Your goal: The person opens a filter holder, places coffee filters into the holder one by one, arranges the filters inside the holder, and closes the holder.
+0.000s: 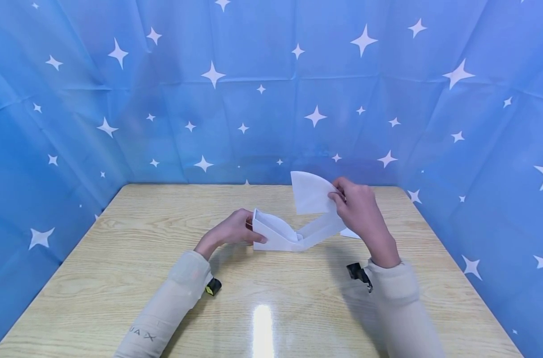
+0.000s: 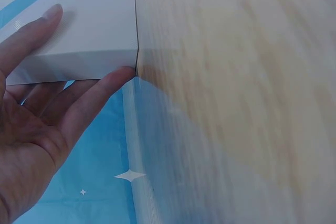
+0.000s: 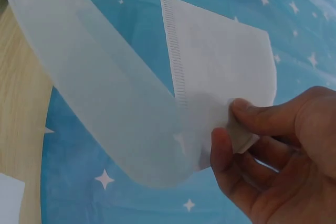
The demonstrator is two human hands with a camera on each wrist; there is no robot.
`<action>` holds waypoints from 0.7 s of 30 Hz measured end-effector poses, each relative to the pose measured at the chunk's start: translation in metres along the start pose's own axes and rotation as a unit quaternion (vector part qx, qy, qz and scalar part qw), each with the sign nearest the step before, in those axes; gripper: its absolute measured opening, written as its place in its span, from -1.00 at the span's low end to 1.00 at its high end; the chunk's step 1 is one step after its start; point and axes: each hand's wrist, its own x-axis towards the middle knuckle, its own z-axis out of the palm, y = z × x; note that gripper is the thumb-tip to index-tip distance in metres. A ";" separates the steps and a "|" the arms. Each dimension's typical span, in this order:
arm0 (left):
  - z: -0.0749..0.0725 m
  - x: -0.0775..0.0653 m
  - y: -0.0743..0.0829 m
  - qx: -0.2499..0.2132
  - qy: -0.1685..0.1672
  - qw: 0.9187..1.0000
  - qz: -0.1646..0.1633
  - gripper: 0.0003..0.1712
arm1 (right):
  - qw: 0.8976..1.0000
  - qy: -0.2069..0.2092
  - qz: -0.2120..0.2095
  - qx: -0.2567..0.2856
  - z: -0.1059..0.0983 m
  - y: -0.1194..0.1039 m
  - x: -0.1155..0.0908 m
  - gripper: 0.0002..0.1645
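A white box (image 1: 271, 237) with a slanted open top stands near the table's middle, white paper showing inside. My left hand (image 1: 235, 228) grips its left end; in the left wrist view the thumb lies across one broad face and the fingers (image 2: 100, 90) are at the narrow side. A frosted translucent lid (image 1: 320, 231) slants up from the box's right end. Above this lid, my right hand (image 1: 360, 206) pinches a fan-shaped white paper coffee filter (image 1: 312, 194) at one corner. The filter's crimped seam shows in the right wrist view, where the lid's rounded end overlaps its lower edge.
A flat white piece (image 1: 351, 233) lies on the wooden table (image 1: 164, 278), partly hidden behind the right hand and the lid. Black straps hang at both wrists. A blue curtain (image 1: 262, 124) with white stars encloses the table at the back and sides.
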 end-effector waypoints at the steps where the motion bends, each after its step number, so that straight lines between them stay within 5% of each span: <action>1: 0.000 0.000 0.000 0.000 0.000 1.000 0.000 -0.60 | 1.000 -0.004 0.001 0.000 0.001 -0.001 0.000 -0.89; 21: 0.001 0.001 -0.001 -0.001 -0.004 1.000 0.003 -0.58 | 0.999 -0.033 -0.041 -0.012 0.025 -0.019 0.000 -0.86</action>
